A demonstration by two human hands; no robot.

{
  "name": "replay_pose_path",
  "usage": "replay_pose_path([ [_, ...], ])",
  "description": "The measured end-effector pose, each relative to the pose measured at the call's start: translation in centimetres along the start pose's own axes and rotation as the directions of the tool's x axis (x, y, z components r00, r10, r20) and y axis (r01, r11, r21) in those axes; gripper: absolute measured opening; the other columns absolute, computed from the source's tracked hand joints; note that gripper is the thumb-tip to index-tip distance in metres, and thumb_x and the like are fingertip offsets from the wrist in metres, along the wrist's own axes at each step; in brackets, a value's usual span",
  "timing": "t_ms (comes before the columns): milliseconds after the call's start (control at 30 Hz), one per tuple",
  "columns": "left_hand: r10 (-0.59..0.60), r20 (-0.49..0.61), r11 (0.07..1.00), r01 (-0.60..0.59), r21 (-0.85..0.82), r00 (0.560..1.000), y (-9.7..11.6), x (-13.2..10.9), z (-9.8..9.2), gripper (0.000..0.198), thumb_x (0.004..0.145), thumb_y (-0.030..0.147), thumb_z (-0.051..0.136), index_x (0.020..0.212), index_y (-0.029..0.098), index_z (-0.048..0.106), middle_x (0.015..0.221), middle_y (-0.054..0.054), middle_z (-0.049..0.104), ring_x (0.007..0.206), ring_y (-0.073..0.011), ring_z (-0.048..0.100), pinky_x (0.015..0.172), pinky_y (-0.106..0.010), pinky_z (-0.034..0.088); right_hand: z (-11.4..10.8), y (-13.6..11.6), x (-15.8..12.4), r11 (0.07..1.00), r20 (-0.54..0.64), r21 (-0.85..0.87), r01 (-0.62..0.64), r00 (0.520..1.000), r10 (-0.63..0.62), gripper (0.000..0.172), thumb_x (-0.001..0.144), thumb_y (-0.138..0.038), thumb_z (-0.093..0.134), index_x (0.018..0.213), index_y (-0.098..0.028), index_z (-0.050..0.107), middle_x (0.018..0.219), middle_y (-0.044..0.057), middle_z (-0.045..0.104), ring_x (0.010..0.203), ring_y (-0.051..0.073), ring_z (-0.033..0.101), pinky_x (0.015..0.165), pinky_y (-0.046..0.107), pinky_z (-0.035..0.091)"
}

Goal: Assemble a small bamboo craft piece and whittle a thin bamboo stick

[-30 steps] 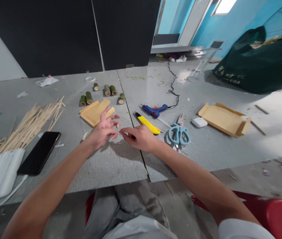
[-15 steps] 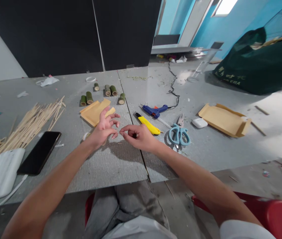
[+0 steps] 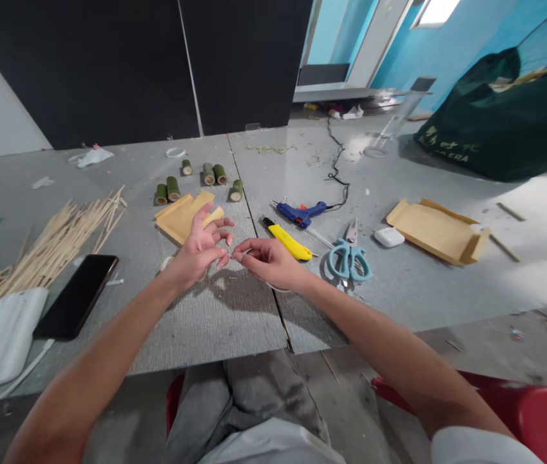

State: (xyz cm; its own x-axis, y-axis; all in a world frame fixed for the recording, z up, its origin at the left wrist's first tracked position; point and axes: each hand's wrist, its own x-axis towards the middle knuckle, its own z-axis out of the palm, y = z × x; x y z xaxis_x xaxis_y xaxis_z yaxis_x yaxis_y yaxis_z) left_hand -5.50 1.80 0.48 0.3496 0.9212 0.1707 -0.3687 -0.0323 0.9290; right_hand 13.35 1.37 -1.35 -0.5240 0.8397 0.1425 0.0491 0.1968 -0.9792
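Note:
My left hand (image 3: 201,250) is over the table with its fingers spread and the thumb apart from them. I see nothing I can name in it. Fingertip to fingertip with it, my right hand (image 3: 266,259) is pinched closed, thumb against forefinger. Whatever sits in that pinch is too small to make out. Behind the left hand lies an open brown cardboard box piece (image 3: 181,216). A yellow utility knife (image 3: 290,242) rests just beyond the right hand, with a blue glue gun (image 3: 301,214) behind it. Light-blue scissors (image 3: 349,258) lie to the right.
Several short green bamboo pieces (image 3: 209,174) stand at the back. Thin bamboo sticks (image 3: 73,235), a phone (image 3: 78,296) and a white power bank (image 3: 5,338) lie left. Rightward are a white earbud case (image 3: 389,237), a cardboard tray (image 3: 440,232) and a dark green bag (image 3: 500,122).
My right hand has turned slightly and its fingers have drawn closer together. The left hand stays almost in place, its thumb shifted a little.

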Motion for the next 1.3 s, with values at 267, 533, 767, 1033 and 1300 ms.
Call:
replay_pose_path([
  [267,0.009,-0.008,1.000,-0.009,-0.009,1.000,0.3,-0.1,0.2,0.109,0.070,0.003,0.072,0.155,0.045,0.020,0.118,-0.004,0.051,0.083,-0.0111,0.053,0.049,-0.015,0.041,-0.1,0.1,0.0,0.998,0.034,-0.056,0.015,0.999,-0.013,0.023,0.092,-0.038,0.065,0.093,-0.015,0.064,0.050,-0.013,0.036,0.045,0.005,0.024,0.044,0.020,0.020],
  [533,-0.020,0.023,0.998,0.021,-0.060,1.000,0.6,-0.2,0.2,0.109,0.072,0.004,0.074,0.156,0.047,0.020,0.120,-0.005,0.050,0.085,-0.0111,0.053,0.048,-0.013,0.039,-0.1,0.3,0.2,0.999,0.058,-0.042,-0.015,0.998,0.017,0.025,0.095,-0.041,0.062,0.094,-0.015,0.062,0.050,-0.012,0.038,0.043,0.005,0.027,0.043,0.020,0.021],
  [767,-0.007,0.016,1.000,0.008,-0.025,1.000,0.4,-0.1,0.0,0.107,0.072,0.004,0.073,0.156,0.045,0.022,0.119,-0.005,0.051,0.085,-0.0121,0.053,0.049,-0.015,0.040,-0.1,0.6,-0.6,0.722,-0.117,-0.627,0.292,0.881,-0.458,0.020,0.100,-0.033,0.055,0.104,-0.016,0.066,0.051,-0.010,0.046,0.043,0.006,0.039,0.048,0.021,0.031],
  [1033,0.004,0.001,1.000,-0.004,0.005,1.000,-0.1,0.0,-0.2,0.109,0.072,0.002,0.071,0.156,0.045,0.018,0.119,-0.006,0.049,0.086,-0.0128,0.052,0.051,-0.017,0.041,-0.2,0.7,-0.9,0.237,0.139,-0.880,0.411,0.702,-0.699,0.016,0.102,-0.024,0.058,0.107,-0.016,0.070,0.062,-0.004,0.069,0.053,0.009,0.061,0.055,0.024,0.042],
  [1300,0.017,0.020,0.998,-0.018,0.056,1.000,-0.5,0.0,-0.2,0.108,0.072,0.004,0.073,0.155,0.047,0.017,0.120,-0.005,0.048,0.089,-0.0137,0.052,0.052,-0.016,0.042,-0.1,1.0,-0.9,0.221,0.155,-0.901,0.375,0.751,-0.642,0.020,0.104,-0.026,0.053,0.105,-0.017,0.071,0.066,-0.001,0.072,0.056,0.010,0.064,0.057,0.025,0.041],
])
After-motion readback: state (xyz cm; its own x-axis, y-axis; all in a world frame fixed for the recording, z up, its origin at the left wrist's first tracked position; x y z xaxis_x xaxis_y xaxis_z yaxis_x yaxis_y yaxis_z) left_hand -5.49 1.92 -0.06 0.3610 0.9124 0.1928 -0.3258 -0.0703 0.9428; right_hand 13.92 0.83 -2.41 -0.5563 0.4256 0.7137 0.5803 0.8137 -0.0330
